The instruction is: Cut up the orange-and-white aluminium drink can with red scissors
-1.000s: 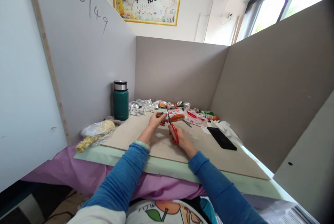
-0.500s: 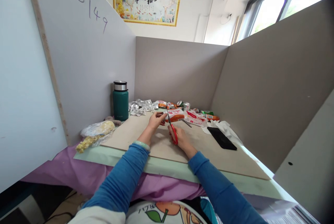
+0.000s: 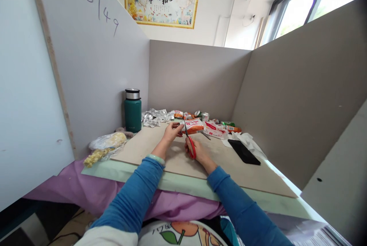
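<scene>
My left hand (image 3: 172, 132) pinches the left end of an orange-and-white drink can (image 3: 195, 126) that lies sideways above the board; whether it is whole or a cut sheet I cannot tell. Red-handled scissors (image 3: 191, 149) sit in my right hand (image 3: 199, 153), fingers closed round the handles. Their dark blades point up and away from me, against the can's left part, close to my left fingertips. Just right of the can, a red-and-white printed wrapper (image 3: 215, 130) lies flat, and a thin dark metal tool (image 3: 205, 136) rests by its near edge.
Crumpled silvery scraps (image 3: 156, 116) and several cans (image 3: 187, 115) line the back. A green bottle (image 3: 132, 113) stands at left, near a plastic bag (image 3: 107, 141). At right lie a black phone (image 3: 243, 152) and white tissue (image 3: 249, 142). Partitions (image 3: 197, 75) enclose the beige board (image 3: 137, 146).
The can's right end has shifted slightly to the right, and the scissors have moved a touch with it. Both hands keep their grips in nearly the same place.
</scene>
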{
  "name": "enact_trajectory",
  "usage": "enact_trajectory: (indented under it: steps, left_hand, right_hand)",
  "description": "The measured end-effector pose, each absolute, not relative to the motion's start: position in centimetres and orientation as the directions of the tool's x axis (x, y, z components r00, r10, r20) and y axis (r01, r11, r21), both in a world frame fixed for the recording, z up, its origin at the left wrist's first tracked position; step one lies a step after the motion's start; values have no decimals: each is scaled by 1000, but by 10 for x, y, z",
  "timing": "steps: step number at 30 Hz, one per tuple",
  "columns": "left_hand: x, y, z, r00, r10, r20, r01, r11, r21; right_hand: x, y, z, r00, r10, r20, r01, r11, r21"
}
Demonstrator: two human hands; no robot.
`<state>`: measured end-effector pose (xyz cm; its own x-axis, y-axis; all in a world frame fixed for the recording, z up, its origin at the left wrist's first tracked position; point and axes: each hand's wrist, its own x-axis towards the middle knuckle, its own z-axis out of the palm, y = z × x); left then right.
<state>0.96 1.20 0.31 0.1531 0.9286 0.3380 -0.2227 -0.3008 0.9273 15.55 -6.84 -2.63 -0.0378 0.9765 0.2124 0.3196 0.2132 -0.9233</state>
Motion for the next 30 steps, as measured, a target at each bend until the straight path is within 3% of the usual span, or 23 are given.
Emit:
enact_trajectory:
  steps: [4,12,23,27,30]
  left_hand:
    - [8,11,4,196,932,306,-238,-257,937]
    - [8,11,3,143,949,279,-211,-246,946]
    - [4,22,-1,-55,984,171,-330,-179,927]
    - [0,33,-4,-229,964,136,-293,-201,935]
    - [1,41,-8,-217,965,147,-230,-197,953]
  right_hand:
    - [154,-72,-23,-15,978,207,357,199,-913]
    - [157,-71,-19,36,938,345,541,272,-796]
    - [161,-55,-25,48,960,276,519,212,-828]
    - [168,-56,-21,196,878,437,644,221,-733]
    - [157,-68,-13,206,700,683,739,347,-578]
